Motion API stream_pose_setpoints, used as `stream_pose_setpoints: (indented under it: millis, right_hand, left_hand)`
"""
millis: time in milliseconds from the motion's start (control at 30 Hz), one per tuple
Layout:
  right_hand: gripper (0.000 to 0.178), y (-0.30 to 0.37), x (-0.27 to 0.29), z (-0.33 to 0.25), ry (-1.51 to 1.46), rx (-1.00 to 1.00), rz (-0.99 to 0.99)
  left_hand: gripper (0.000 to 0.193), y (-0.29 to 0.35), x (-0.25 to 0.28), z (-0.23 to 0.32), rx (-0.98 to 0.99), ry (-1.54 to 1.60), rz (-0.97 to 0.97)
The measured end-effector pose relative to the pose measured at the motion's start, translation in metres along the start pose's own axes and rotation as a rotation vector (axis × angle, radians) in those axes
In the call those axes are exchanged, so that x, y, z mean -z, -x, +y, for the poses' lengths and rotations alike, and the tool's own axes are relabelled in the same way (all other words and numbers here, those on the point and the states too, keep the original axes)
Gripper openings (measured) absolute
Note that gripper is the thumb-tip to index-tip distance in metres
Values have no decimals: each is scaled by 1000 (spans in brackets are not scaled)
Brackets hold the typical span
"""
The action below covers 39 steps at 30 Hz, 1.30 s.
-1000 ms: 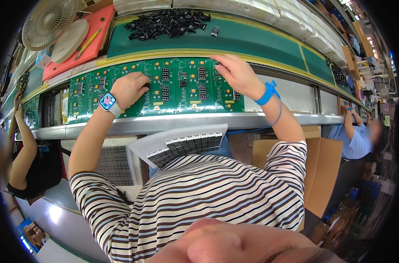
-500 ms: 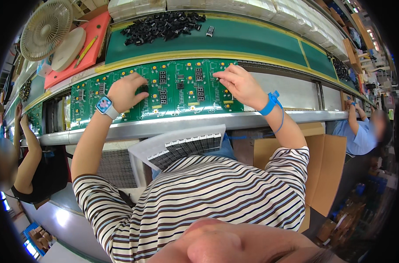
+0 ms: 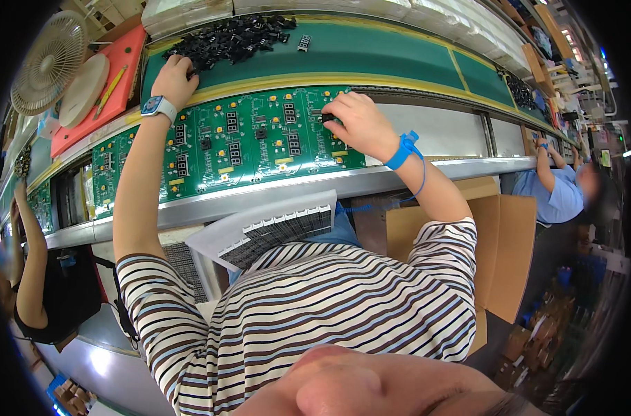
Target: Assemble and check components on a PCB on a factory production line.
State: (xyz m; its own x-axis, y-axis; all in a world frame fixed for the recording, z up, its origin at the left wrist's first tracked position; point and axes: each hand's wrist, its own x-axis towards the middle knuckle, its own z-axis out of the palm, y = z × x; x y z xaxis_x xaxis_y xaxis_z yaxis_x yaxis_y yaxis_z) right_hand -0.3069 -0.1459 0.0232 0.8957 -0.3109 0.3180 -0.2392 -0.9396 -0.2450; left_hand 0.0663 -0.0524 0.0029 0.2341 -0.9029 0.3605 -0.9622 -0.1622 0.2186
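A long row of green circuit boards point(image 3: 211, 168) lies in front of me, fitted with digit displays and small yellow-topped parts. Two black square components point(image 3: 261, 133) stand on them. My right hand point(image 3: 360, 125) is over the right end of the boards, fingers pinched on a black component point(image 3: 326, 118) close to the board surface. My left hand point(image 3: 175, 82) reaches to the near left edge of a heap of black components point(image 3: 236, 40). Its fingers are curled at the heap, and what they grip is hidden.
A loose digit display point(image 3: 304, 43) lies on the green belt point(image 3: 371, 62) right of the heap. At the left stand a white fan point(image 3: 48, 62) and a red board point(image 3: 130, 59). A metal rail point(image 3: 260, 197) runs along the near edge. An open cardboard box point(image 3: 513, 256) stands lower right. Other people sit on both sides.
My left hand has left the boards and moved up and left to the heap, uncovering a black component on the board. My right hand stays at the boards' right end. The view has shifted slightly.
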Motion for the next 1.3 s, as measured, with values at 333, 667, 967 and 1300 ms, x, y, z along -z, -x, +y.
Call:
stream_pose_setpoints:
  millis: [333, 667, 967, 1300]
  right_hand:
    - [15, -5, -18, -2, 82, 78, -21]
    - [32, -24, 1, -26, 89, 23, -73]
    - [33, -39, -2, -61, -2, 145, -147]
    - [29, -56, -12, -85, -97, 281, -163]
  left_hand:
    - [30, 84, 67, 12, 153, 399, -89]
    - [22, 147, 85, 1, -76, 150, -128]
    - [19, 153, 75, -17, -150, 2, -229]
    - [19, 142, 76, -21, -147, 107, -289]
